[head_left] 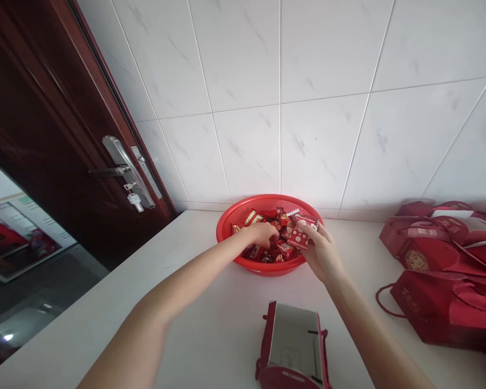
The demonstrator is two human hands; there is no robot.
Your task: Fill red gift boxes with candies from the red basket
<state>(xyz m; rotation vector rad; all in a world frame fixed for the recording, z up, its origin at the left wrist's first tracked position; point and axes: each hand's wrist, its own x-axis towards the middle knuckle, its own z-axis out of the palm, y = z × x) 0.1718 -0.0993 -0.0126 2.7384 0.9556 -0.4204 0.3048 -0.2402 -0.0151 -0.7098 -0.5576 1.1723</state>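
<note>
Bare forearms [146,319] span the foreground, flanking a red cord-handled carton [295,335] whose pale face is turned up on the white tabletop [210,308], as I watch from my remote post. Beyond it, wrapped sweets [285,249] lie heaped inside a perforated red plastic basket [263,268] beside the tiled wall [247,151]. The right hand [324,248] pinches a red printed packet [297,237] between thumb and fingers above the basket's right side; the left hand [266,235] dips among the sweets, fingers curled, and I cannot tell whether it grips one. For clean picking, I would judge, take each wrapper by its crimped edge, lift straight up and keep the right-hand pinch light so the packet neither crushes nor slips. Pale lettering and round motifs mark that packet, and gold decoration the red gift boxes [445,308] at right; no brand is legible to me.
</note>
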